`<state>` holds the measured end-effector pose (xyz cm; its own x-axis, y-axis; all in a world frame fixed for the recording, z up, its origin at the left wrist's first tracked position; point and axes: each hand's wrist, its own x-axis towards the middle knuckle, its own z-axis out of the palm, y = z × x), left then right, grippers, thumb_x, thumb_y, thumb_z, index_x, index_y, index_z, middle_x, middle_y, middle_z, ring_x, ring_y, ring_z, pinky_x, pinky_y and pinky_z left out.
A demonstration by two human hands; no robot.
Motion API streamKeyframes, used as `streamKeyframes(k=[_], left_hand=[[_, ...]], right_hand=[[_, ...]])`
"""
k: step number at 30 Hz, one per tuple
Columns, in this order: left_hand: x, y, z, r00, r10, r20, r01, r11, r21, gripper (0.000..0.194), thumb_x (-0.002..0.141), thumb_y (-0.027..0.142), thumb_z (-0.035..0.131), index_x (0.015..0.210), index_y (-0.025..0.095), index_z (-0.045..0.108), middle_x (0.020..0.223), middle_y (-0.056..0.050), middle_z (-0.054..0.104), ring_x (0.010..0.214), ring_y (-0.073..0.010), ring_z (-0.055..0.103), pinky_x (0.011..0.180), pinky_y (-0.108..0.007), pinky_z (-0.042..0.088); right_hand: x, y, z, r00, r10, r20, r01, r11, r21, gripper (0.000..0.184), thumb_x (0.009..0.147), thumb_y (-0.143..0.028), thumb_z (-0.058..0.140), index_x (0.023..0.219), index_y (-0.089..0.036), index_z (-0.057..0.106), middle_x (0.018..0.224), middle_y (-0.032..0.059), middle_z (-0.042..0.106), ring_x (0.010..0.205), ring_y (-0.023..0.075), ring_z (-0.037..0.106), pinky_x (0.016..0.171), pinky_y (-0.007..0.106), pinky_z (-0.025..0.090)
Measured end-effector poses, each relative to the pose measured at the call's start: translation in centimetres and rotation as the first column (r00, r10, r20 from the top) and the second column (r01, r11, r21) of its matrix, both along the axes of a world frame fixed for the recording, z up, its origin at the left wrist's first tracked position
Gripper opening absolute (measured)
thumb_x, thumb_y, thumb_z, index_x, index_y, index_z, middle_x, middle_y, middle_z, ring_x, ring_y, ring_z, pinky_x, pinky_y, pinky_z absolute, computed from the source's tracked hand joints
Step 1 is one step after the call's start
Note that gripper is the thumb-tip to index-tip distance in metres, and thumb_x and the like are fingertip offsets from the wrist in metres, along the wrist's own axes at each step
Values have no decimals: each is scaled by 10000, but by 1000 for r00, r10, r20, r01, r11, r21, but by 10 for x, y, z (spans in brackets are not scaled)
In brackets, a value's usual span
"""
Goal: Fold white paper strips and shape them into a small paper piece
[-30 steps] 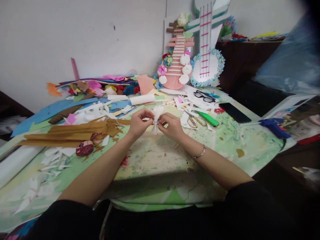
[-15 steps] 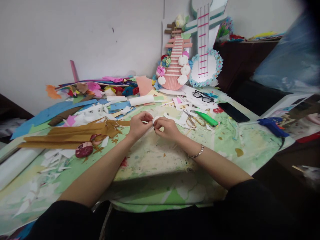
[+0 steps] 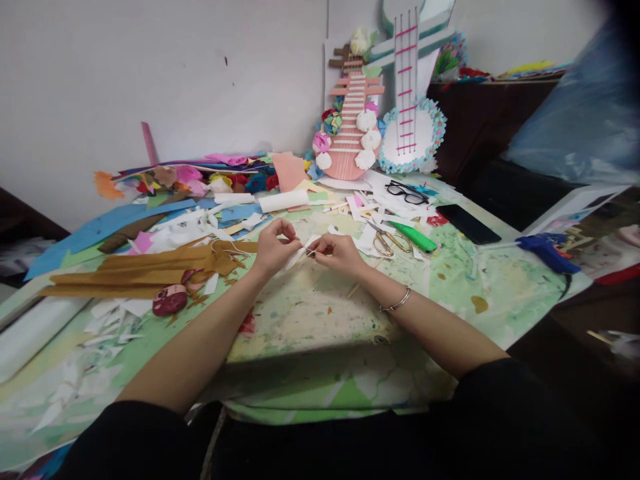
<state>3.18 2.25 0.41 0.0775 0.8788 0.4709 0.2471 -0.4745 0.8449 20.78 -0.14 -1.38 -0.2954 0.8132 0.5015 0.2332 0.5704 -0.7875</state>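
Over the middle of the table, my left hand [image 3: 276, 251] pinches a small piece of white paper [image 3: 294, 259] that pokes out below the fingertips. My right hand [image 3: 338, 256], a bracelet on its wrist, is closed with thumb and forefinger on a thin white string [image 3: 310, 251], which crosses the small gap between the hands. The fingers hide part of the paper. Just right of my right hand lie gold-handled scissors [image 3: 384, 243] and a green utility knife [image 3: 416, 236].
Brown crepe paper [image 3: 145, 268] and a dark red owl-faced object [image 3: 170, 300] lie at left. Two decorated paper instruments, one pink [image 3: 345, 163] and one pale blue-white [image 3: 420, 137], lean on the wall. Glasses [image 3: 406, 193], a phone [image 3: 467, 224] and a blue glue gun [image 3: 547, 253] are at right.
My hands have drawn slightly apart, with the right moving a little to the right. The thin white string and more of the white paper now show between them.
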Motion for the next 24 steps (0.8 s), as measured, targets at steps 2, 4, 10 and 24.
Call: streamKeyframes(k=[2, 4, 10, 24], left_hand=[[0, 2, -2, 1000, 17, 19, -17, 1000, -26, 169, 540, 147, 611, 660, 174, 495, 663, 41, 503, 642, -109, 544, 545, -201, 475], [-1, 4, -3, 999, 29, 40, -27, 998, -54, 177, 541, 152, 614, 654, 176, 479, 641, 48, 493, 632, -110, 551, 547, -202, 470], [-3, 5, -3, 997, -49, 60, 58, 985, -165, 160, 537, 171, 635, 660, 157, 532, 670, 35, 548, 580, -92, 550, 542, -208, 469], [-1, 1, -7, 925, -378, 45, 364, 843, -396, 167, 576, 192, 660, 723, 156, 589, 628, -2, 645, 548, -141, 630, 522, -261, 527]], right_hand=[[1, 1, 1, 1000, 23, -16, -24, 999, -28, 103, 672, -128, 567, 609, -180, 505, 844, 71, 725, 756, 152, 680, 694, 285, 535], [1, 1, 1, 999, 36, -36, -38, 998, -56, 105, 663, -127, 577, 601, -179, 510, 843, 66, 722, 763, 150, 674, 711, 290, 534], [0, 9, -3, 986, -5, -164, -27, 981, -195, 102, 659, -231, 677, 663, -164, 600, 832, 64, 719, 763, 163, 673, 746, 315, 540], [-2, 11, -2, 924, -27, -381, -207, 803, -559, 316, 585, -321, 794, 688, -168, 537, 645, 31, 703, 576, 140, 671, 530, 227, 535]])
